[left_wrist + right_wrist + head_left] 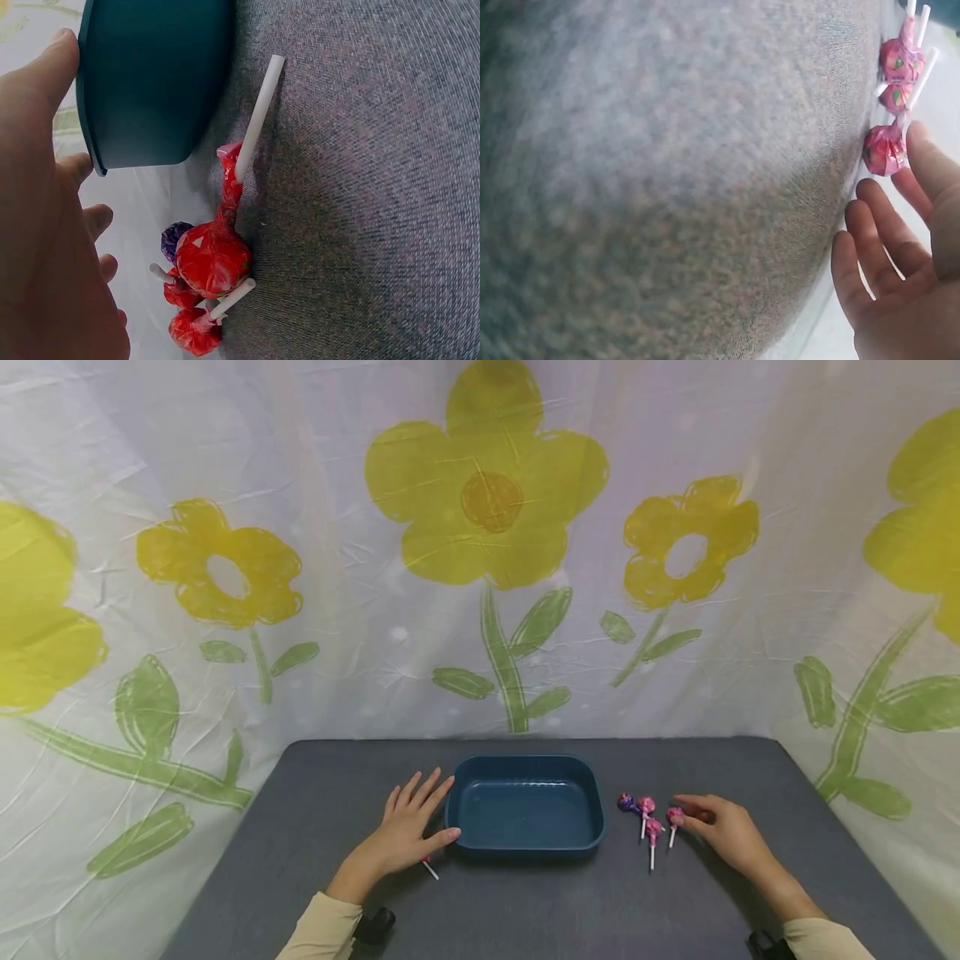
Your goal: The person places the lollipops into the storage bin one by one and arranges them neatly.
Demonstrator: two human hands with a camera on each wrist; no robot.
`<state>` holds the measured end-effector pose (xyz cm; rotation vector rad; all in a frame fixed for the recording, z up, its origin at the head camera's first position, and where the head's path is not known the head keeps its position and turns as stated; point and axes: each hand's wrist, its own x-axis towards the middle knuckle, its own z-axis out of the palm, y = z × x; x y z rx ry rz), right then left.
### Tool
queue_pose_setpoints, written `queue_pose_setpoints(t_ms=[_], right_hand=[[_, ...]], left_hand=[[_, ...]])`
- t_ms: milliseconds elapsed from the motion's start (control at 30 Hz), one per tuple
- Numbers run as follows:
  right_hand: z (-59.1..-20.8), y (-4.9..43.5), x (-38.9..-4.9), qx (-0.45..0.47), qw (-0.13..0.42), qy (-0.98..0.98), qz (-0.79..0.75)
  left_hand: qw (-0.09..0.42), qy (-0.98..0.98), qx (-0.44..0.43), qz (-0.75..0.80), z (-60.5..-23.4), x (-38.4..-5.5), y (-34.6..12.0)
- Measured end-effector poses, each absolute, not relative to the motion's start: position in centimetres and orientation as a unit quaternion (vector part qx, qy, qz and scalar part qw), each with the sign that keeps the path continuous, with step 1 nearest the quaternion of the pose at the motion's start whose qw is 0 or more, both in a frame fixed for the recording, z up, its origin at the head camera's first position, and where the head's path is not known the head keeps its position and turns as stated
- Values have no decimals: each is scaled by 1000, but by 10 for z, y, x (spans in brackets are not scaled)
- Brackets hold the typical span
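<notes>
My left hand [408, 827] spreads its fingers over the left end of a dark blue rectangular tub [525, 843], fingertips right at its rim. Beneath that palm lie several lollipops; the left wrist view shows a large red lollipop [215, 259] with its white stick, two smaller red ones and a purple lollipop [174, 238]. To the right of the tub, my right hand [731, 835] pinches the head of a pink lollipop [676, 816] between thumb and index finger, its other fingers loosely bent. Just left of it, two pink lollipops [654, 828] and a purple lollipop [626, 802] lie close together.
A dark grey cloth-covered table [525, 910] carries everything. Behind it hangs a pale curtain [345, 635] printed with yellow flowers. Black straps [375, 927] sit at both wrists, by the beige sleeves.
</notes>
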<state>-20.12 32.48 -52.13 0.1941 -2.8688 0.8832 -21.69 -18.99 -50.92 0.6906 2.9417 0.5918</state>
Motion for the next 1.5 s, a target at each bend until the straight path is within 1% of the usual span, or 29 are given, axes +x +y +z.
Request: queue_pose_setpoints(t_ms=[267,633,1000,1167,1367,1500], right_hand=[[-521,322,-202,61,61,-955,284],[-521,322,-204,59,62,-952,294],[-521,323,-206,65,69,-950,297],[-520,323,-207,68,71,-949,301],[-510,321,-208,67,62,-948,304],[-499,317,-210,75,69,-946,309]], left_hand=[[35,949,227,218,-509,-217,-190],[62,944,232,228,-503,-219,-190],[78,944,217,236,-509,-221,-190],[78,944,209,243,-509,-220,-188],[79,946,205,239,-508,-219,-188],[79,946,201,240,-508,-218,-188]])
